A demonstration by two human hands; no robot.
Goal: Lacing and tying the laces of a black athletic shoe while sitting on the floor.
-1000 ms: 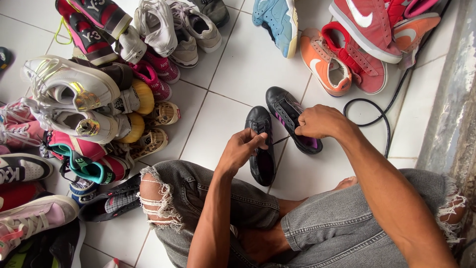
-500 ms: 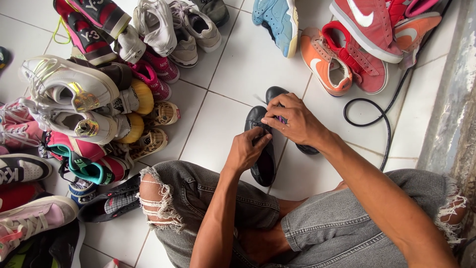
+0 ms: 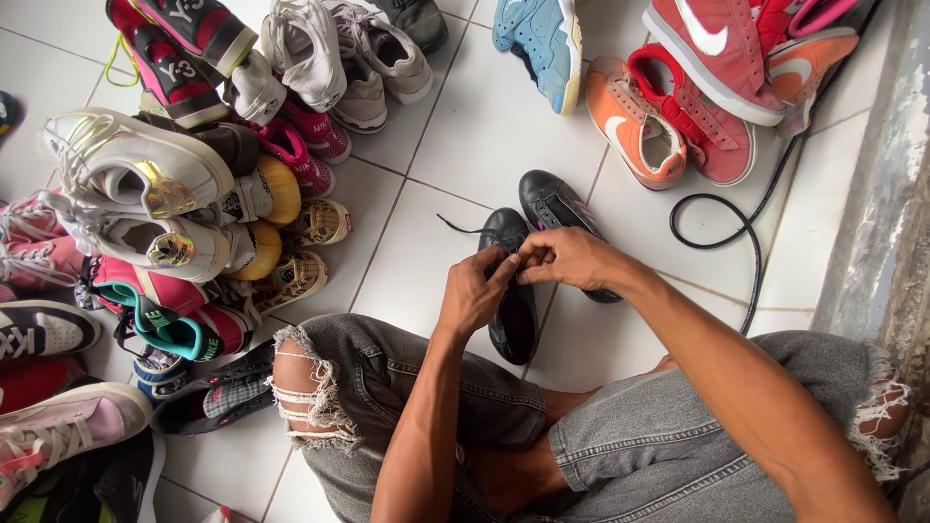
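Two black shoes lie on the white tile floor in front of my knees. Both hands meet over the nearer black shoe (image 3: 513, 320). My left hand (image 3: 477, 291) pinches its black lace at the tongue. My right hand (image 3: 567, 257) pinches the lace too, fingertips touching the left hand's. A loose lace end (image 3: 455, 227) trails left of the toe. The second black shoe (image 3: 554, 203) lies just right, partly under my right hand, with a purple lining.
A heap of sneakers (image 3: 165, 194) in white, pink, yellow and teal fills the left side. Orange and red shoes (image 3: 678, 107) and a light blue shoe (image 3: 542, 44) lie at the top. A black cable (image 3: 751, 232) loops at the right by a grey wall.
My right hand pulled the lace out to the right, came back over the shoe's toe, and now sits against my left hand. A lace end now sticks out to the left.
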